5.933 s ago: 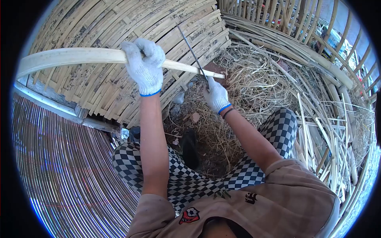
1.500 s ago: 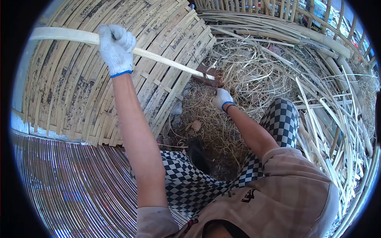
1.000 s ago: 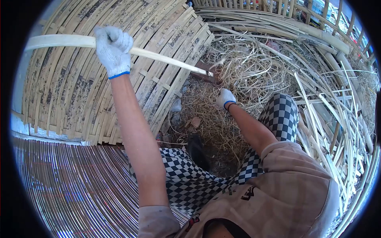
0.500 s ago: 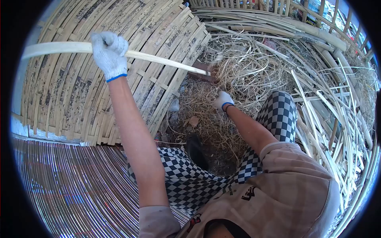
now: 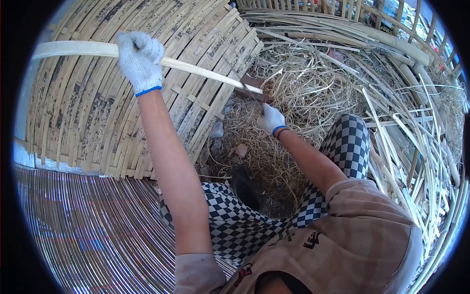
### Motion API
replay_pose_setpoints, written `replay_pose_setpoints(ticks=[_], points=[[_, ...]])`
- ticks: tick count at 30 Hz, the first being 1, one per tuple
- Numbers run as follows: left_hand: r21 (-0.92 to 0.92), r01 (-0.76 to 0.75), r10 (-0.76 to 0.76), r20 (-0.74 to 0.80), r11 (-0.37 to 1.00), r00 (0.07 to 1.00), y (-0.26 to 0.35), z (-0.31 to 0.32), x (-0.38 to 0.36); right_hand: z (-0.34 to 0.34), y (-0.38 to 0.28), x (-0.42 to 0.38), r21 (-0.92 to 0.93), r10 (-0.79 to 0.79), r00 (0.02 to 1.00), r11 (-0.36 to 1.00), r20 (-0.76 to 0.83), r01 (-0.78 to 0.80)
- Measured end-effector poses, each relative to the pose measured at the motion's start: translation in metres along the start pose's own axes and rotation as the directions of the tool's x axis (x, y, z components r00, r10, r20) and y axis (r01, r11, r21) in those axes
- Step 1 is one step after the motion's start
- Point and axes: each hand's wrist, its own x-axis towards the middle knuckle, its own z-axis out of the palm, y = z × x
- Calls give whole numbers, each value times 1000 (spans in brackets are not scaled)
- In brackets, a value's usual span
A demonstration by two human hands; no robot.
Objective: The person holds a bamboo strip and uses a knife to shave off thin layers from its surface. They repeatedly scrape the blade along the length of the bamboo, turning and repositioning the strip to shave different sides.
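My left hand (image 5: pixel 140 61), in a white glove with a blue cuff, is closed round a long pale bamboo strip (image 5: pixel 200 71) at the upper left. The strip slants down to the right, and its end lies over a reddish-brown block (image 5: pixel 254 84). My right hand (image 5: pixel 270 119), gloved too, is wrapped round the handle of a knife (image 5: pixel 252 92). The thin dark blade crosses the strip close to its end. Curly bamboo shavings (image 5: pixel 313 83) are heaped just beyond my right hand.
A woven bamboo panel (image 5: pixel 98 108) stands at the left, above a ribbed, shiny sheet (image 5: pixel 98 220). Split bamboo strips (image 5: pixel 418 181) lie scattered at the right. Bamboo poles (image 5: pixel 387 41) and a slatted fence (image 5: pixel 342 9) are at the back.
My right hand has moved slightly up and left, and the knife blade now shows across the strip. My left hand has shifted a little up and right with the strip.
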Motion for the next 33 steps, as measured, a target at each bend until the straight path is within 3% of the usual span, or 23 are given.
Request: replay_pose_setpoints(ticks=[3, 5, 6, 7, 11, 14, 17, 20, 23, 30, 33], points=[[5, -17, 18, -20, 1000, 1000, -2, -10, -3, 21, 68, 6, -72, 339, 908, 941, 247, -331], [-7, -40, 40, -74, 999, 996, -4, -16, -1, 26, 56, 16, -133, 241, 937, 968, 252, -213], [43, -51, 58, -190, 998, 980, -3, -13, 0, 29, 49, 20, -169, 197, 945, 973, 260, -156], [91, -53, 79, -308, 994, 948, -2, -4, -1, 28, 28, 24, -59, 217, 957, 976, 193, -209], [218, -81, 198, -591, 973, 782, -6, 21, -1, -26, -83, -7, 158, -123, 992, 980, -23, 125], [236, -128, 255, -657, 963, 710, -9, 35, 2, -39, -123, -10, 216, -330, 940, 914, -91, 342], [167, -165, 235, -723, 972, 650, -11, 43, 4, -35, -115, -10, 210, -317, 942, 919, -109, 334], [229, -176, 285, -659, 957, 696, -18, 31, 8, -6, -54, -2, 133, -133, 987, 980, -91, 144], [156, -155, 220, -689, 975, 690, -8, 45, -4, 6, -25, 14, 128, -10, 999, 992, 39, 5], [181, -128, 214, -608, 975, 765, -13, 38, 2, -67, -131, -19, 122, -364, 930, 922, -60, 368], [203, -140, 231, -546, 969, 806, -18, 47, -4, -45, -106, -3, 172, -314, 948, 932, -55, 319]])
